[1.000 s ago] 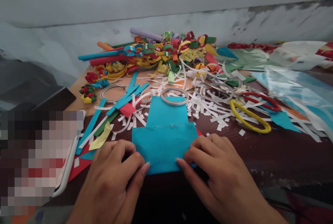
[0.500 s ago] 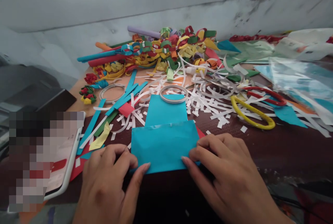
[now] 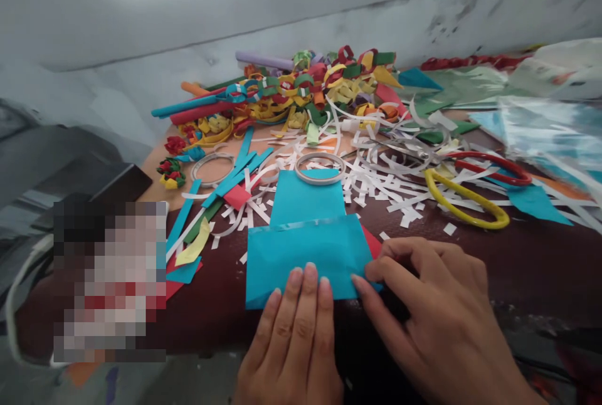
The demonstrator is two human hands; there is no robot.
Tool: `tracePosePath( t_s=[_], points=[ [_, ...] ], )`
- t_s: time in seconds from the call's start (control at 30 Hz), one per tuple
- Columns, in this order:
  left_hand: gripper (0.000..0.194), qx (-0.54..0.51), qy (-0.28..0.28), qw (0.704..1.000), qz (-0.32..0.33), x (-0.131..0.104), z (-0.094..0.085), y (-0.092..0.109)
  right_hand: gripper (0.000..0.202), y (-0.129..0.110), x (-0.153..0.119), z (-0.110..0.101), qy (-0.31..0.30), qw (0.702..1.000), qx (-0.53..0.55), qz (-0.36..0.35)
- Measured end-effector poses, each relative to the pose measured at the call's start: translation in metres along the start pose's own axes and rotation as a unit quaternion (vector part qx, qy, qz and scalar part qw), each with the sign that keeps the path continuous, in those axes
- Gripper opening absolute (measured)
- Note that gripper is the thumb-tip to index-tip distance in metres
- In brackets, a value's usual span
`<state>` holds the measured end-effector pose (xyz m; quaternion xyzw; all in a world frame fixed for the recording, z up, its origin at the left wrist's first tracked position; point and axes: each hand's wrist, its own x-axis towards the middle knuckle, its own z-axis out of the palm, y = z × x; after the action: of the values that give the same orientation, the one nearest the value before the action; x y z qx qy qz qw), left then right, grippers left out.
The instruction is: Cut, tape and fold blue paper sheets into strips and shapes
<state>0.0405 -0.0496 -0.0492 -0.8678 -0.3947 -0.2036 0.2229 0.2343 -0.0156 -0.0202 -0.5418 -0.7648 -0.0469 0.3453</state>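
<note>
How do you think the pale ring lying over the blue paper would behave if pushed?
The pale ring lies flat, so it would probably slide rather than roll. Its slim band and open middle suggest light weight, and the blue paper beneath might shift too.

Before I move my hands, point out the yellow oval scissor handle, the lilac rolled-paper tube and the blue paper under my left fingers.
Yellow oval scissor handle (image 3: 491,224): head view, near rim.
Lilac rolled-paper tube (image 3: 266,61): head view, middle.
Blue paper (image 3: 305,245): head view, bare upper middle.

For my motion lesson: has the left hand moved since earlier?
Yes, rightward: the left hand, once left of the right-hand tape ring, is now nearly in line with it.
</note>
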Motion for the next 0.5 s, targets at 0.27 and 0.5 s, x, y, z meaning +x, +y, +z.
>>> tracePosePath(
  t_s=[0.27, 0.5],
  points=[
    [0.059, 0.014, 0.022, 0.996, -0.090, -0.026, -0.011, -0.018, 0.021, 0.002, -0.004, -0.002, 0.026, 0.999, -0.026, 0.005],
    [0.032, 0.004, 0.036, 0.999, 0.014, -0.002, -0.029, -0.049, 0.012, -0.010, 0.003, 0.004, 0.029, 0.983, 0.085, -0.160]
  ],
)
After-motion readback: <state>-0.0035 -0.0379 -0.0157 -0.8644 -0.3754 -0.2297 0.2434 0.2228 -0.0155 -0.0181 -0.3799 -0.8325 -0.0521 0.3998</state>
